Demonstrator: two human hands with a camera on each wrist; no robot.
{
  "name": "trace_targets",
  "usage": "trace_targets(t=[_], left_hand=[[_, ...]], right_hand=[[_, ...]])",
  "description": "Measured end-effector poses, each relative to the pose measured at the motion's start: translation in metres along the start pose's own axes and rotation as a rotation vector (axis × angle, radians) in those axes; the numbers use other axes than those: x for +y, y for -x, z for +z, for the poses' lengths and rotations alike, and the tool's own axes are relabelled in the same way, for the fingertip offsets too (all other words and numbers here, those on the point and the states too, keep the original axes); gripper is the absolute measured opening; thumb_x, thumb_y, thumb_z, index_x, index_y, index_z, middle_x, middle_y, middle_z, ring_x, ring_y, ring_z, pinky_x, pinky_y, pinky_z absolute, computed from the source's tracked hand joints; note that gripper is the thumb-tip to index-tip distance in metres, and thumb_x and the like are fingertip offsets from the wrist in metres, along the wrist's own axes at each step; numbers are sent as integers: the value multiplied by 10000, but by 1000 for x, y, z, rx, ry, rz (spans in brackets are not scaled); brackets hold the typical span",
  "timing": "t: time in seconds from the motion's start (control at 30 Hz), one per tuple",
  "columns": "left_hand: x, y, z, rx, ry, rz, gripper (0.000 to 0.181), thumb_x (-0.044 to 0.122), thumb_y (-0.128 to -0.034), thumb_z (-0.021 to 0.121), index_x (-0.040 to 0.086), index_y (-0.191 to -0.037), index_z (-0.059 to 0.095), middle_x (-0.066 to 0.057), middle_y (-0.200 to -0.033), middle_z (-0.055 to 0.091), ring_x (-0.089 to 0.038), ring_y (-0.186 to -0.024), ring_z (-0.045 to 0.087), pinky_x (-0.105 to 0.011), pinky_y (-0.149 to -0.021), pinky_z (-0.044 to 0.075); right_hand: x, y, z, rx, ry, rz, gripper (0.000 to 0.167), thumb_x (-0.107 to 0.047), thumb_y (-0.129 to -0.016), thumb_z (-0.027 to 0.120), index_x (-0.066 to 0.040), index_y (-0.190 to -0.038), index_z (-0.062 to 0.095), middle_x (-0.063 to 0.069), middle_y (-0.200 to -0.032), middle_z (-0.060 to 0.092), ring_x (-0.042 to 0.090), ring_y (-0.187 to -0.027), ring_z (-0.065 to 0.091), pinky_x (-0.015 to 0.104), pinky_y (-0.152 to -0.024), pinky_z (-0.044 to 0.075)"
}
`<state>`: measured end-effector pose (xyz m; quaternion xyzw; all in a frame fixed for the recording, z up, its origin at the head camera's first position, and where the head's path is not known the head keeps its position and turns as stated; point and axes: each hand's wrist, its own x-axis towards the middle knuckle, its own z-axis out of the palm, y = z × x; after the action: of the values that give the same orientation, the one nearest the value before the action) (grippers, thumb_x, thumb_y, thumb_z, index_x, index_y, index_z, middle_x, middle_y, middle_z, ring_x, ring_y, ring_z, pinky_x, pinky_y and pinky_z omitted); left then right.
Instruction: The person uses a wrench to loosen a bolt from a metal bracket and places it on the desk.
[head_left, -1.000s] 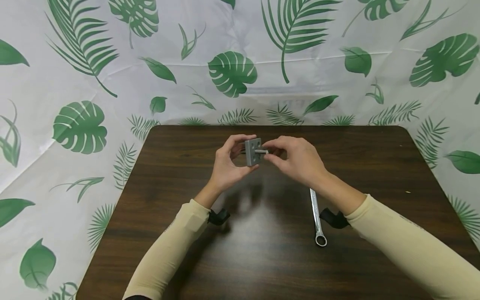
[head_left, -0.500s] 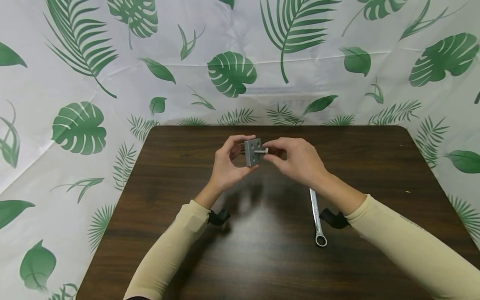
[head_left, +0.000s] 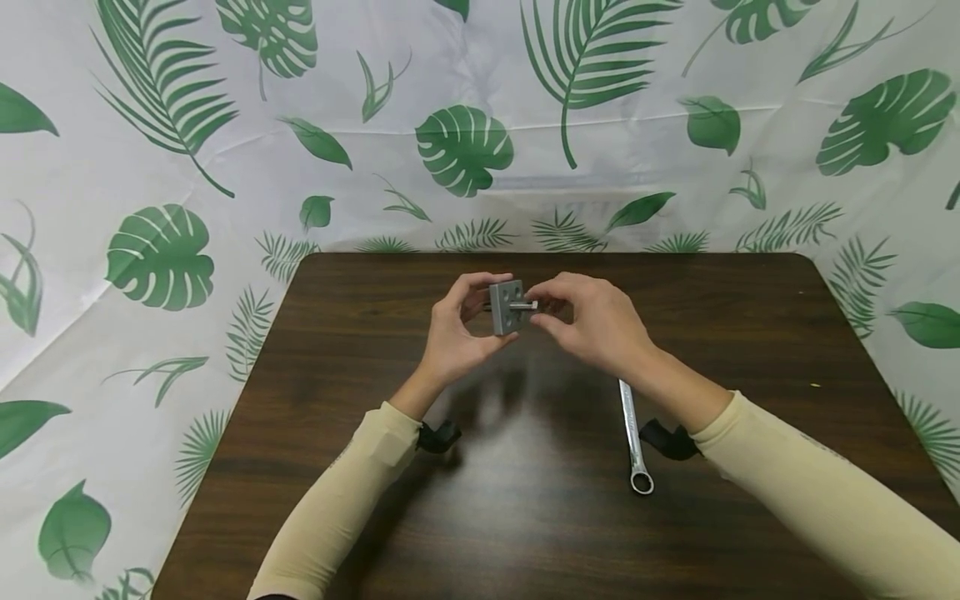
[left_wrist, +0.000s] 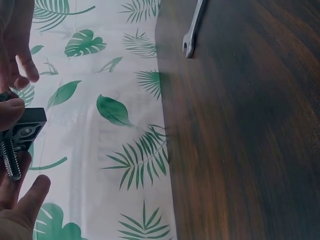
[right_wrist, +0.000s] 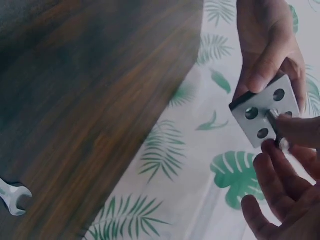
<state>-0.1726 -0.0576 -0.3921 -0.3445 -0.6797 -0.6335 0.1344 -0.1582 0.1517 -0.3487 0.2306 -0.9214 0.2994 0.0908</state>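
Note:
Above the far half of the table, my left hand (head_left: 453,333) grips a square grey metal block (head_left: 497,310) by its edges, thumb below and fingers above. Several round holes pierce the block's face, as the right wrist view shows. A silver bolt (head_left: 522,306) passes through it near the middle. Its threaded end (left_wrist: 11,162) sticks out on the far side in the left wrist view. With thumb and fingertips, my right hand (head_left: 603,325) pinches the bolt at its head end. The thumb hides part of the bolt in the right wrist view.
A combination wrench (head_left: 632,433) lies on the dark wooden table (head_left: 525,517), under and beside my right forearm. Its open jaw end shows in the right wrist view. Behind the table's far edge hangs a white cloth (head_left: 360,192) printed with green leaves.
My right thumb and fingertips have shifted slightly around the bolt's head end. The left hand and the block stay almost where they were; the wrench has not moved.

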Motion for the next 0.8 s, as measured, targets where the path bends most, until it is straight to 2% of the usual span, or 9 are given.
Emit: trace_targets(t=[0.1,0.23,0.33,0.4,0.47,0.57,0.7,0.8], left_hand=[[0,1,0,1,3,-3,643,-186,-680,792,-105,-1247,499,-260,-1274,586,-385,-1066,642,-541,-898,498],[0,0,0,1,-5,11,649,-188,-674,795,-101,-1246,501,-258,-1269,588,-379,-1066,643,-525,-900,502],[0,0,-1,-2,-8,15,644,-196,-673,789,-101,-1244,507,-259,-1272,587,-390,-1077,636,-529,-905,497],[0,0,-1,-5,-7,11,640,-199,-674,787,-103,-1242,511,-261,-1275,586,-399,-1078,634,-539,-905,495],[0,1,-1,-5,-5,5,637,-196,-674,789,-104,-1239,510,-264,-1274,585,-400,-1075,636,-540,-903,497],[-1,1,-2,2,-7,9,645,-196,-667,794,-105,-1236,504,-267,-1267,587,-391,-1056,645,-528,-896,507],[-2,-1,-2,7,-9,25,652,-195,-665,796,-107,-1239,499,-267,-1264,589,-390,-1054,644,-507,-903,508],[-2,-2,-2,2,-8,24,651,-195,-669,793,-105,-1243,501,-266,-1269,586,-395,-1068,636,-507,-913,502]], right_hand=[[0,1,1,29,0,-28,303,-281,-878,760,-162,-1153,718,-25,-982,685,146,-822,619,368,-677,492],[0,1,1,14,14,76,371,-458,-947,626,-166,-1151,729,-38,-838,686,143,-692,581,350,-593,454],[0,0,2,-14,14,101,318,-413,-951,637,-162,-1117,741,-43,-779,672,139,-657,558,343,-575,432],[0,0,2,-13,7,63,247,-312,-920,706,-163,-1114,737,-38,-839,685,137,-708,592,350,-612,455],[0,0,3,3,3,16,257,-237,-880,758,-160,-1123,729,-30,-907,696,137,-765,622,364,-653,479],[0,1,3,33,15,4,309,-293,-876,760,-160,-1152,720,-31,-945,702,128,-792,631,367,-668,490],[-1,2,4,53,24,87,359,-459,-934,644,-166,-1115,747,-65,-810,696,116,-677,580,343,-580,451],[0,2,3,53,17,100,319,-427,-949,635,-161,-1072,761,-70,-781,690,122,-649,561,340,-559,433]])
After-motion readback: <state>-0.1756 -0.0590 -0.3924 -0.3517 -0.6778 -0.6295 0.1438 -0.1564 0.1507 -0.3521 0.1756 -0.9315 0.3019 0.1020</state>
